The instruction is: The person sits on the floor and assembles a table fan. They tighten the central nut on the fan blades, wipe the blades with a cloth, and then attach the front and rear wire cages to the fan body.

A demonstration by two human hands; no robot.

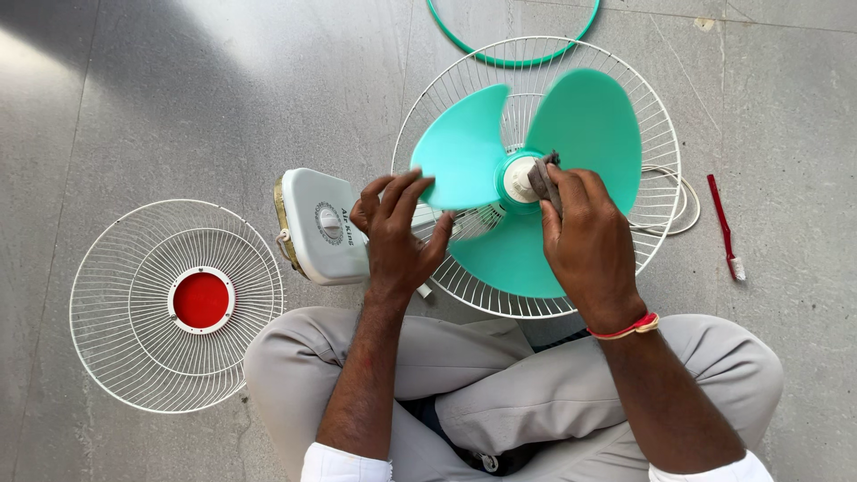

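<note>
A table fan lies on the floor in front of my crossed legs. Its teal three-blade propeller (585, 125) sits in the white wire rear guard (656, 134). My right hand (585, 236) presses a small grey cloth (543, 177) against the white hub (520, 178) at the blades' centre. My left hand (397, 234) rests with spread fingers at the edge of the left blade (460, 152), over the fan's neck beside the white base (321, 223). A red band is on my right wrist.
The detached white front guard (134, 357) with a red centre disc (201, 300) lies at the left. A teal rim ring (513, 61) lies beyond the fan. A red toothbrush (723, 228) and the white power cord (683, 201) lie at the right on the grey tiled floor.
</note>
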